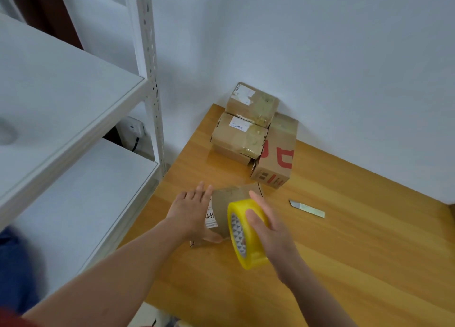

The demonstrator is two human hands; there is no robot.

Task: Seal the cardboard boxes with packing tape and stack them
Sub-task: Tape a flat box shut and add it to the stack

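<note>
Right hand (268, 228) grip wraps the yellow tape roll (246, 235); left hand (194, 213) lies flat, fingers spread, pressing the small box (231, 203) on the counter (344, 228). Taping step underway. Next: pull tape across the seam, cut with blade (307, 209), add to stack (256, 129).

The left hand (190, 212) lies flat on a small brown cardboard box (231, 198). The right hand (269, 230) holds a round yellow tape roll (247, 240) at that box's right side. Three taped brown cardboard boxes (242, 136) sit piled behind it.

The bench (344, 228) is smooth, faintly glossy wood grain. The boxes (240, 139) are matt brown cardboard under shiny clear tape. The tape roll (248, 235) is glossy yellow plastic. The blade (307, 208) is bright metal.
</note>
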